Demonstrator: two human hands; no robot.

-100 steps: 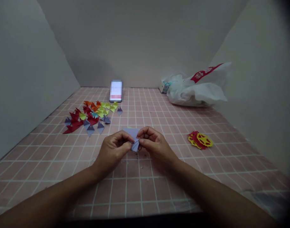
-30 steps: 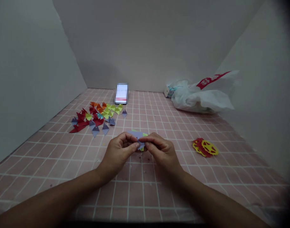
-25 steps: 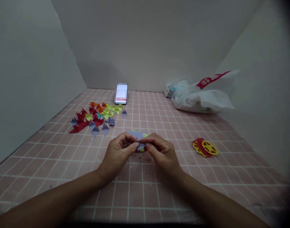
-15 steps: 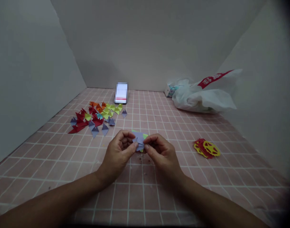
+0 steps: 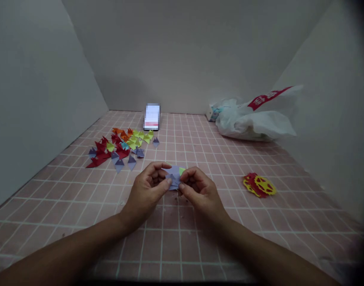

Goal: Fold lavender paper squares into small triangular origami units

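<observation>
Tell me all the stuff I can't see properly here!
All in the head view:
Lit screen: its words are blurred into blocks.
White bag: crumpled plastic hides whatever might be inside.
Box: the bag covers part of it.
Folded purple paper: fingers of the left hand and right hand hide its edges.
Left forearm and right forearm: cut off by the picture's edge.

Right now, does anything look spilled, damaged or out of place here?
Only some small dark specks on the gridded cloth stand out, just nearer the wearer than the purple paper between the left hand and right hand. They interrupt the printed pattern; scraps or stains, I can't tell. Nothing looks plainly damaged.
</observation>
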